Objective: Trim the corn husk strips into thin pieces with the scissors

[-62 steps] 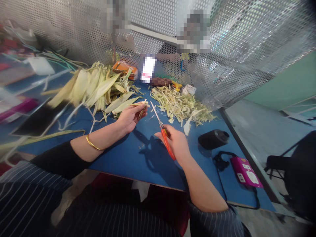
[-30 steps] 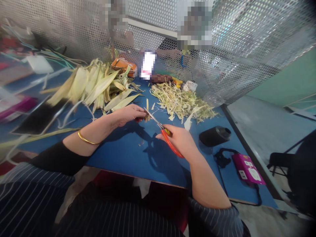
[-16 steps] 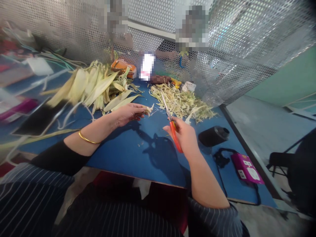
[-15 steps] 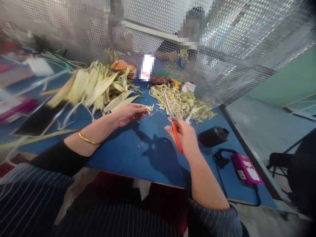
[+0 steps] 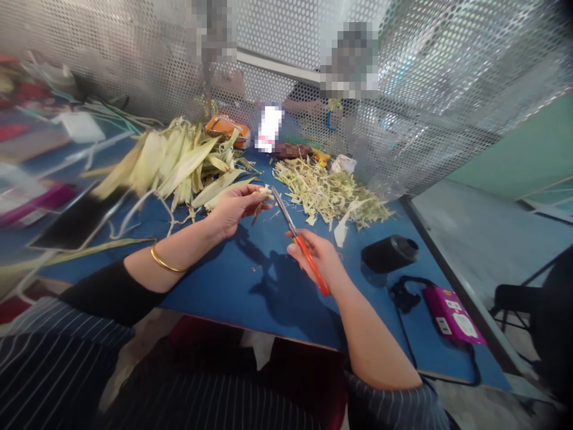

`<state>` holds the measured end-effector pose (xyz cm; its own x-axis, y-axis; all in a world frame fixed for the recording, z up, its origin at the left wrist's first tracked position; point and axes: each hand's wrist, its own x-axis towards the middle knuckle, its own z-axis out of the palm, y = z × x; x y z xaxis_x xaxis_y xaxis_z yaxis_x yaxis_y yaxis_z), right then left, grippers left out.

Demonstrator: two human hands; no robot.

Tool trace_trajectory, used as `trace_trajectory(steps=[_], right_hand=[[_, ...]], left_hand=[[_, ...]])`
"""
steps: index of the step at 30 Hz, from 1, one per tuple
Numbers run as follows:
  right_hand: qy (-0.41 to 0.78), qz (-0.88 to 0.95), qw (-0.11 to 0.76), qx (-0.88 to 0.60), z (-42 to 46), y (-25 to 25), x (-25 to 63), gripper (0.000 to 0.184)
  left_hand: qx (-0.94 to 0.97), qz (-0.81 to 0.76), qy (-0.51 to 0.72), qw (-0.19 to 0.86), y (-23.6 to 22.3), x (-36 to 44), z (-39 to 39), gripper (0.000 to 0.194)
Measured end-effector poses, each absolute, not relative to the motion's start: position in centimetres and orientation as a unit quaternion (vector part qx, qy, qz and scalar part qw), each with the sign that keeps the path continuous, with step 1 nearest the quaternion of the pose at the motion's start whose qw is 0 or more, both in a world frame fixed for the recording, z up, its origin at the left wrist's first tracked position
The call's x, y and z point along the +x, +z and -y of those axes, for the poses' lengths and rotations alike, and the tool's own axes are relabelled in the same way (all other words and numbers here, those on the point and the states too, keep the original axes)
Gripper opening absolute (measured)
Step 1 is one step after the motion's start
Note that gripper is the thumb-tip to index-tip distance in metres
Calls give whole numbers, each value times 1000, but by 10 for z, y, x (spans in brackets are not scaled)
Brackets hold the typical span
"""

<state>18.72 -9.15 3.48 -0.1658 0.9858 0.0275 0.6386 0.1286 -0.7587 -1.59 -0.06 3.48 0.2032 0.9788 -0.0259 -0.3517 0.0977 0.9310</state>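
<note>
Over the flat blue bench [image 5: 210,292], my left hand [image 5: 235,209] pinched a small pale husk piece [image 5: 265,192], and my right hand [image 5: 326,258], curled round red-handled metal scissors [image 5: 308,260], had brought them from the pale shredded heap [image 5: 322,188] to just beside that piece, seemingly within cutting reach.

dark clothing [image 5: 192,394] with thin pale stripes; the right sleeve [image 5: 389,403] carries the same stripes. on the left arm, a plain black undersleeve [image 5: 114,292] shows, and a slim, smooth gold bangle [image 5: 162,263] circles the forearm.
</note>
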Motion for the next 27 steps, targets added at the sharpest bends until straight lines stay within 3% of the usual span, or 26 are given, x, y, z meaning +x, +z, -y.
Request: trace_trajectory(steps=[8, 20, 27], right_hand=[[484, 606, 324, -541, 97, 46, 180, 48], [472, 621, 312, -543, 98, 47, 180, 45], [439, 639, 298, -557, 99, 39, 183, 46]], left_hand=[[462, -352, 553, 597, 33, -11, 3, 20], [565, -335, 582, 479, 21, -7, 0, 17], [549, -352, 593, 472, 15, -1, 4, 17]])
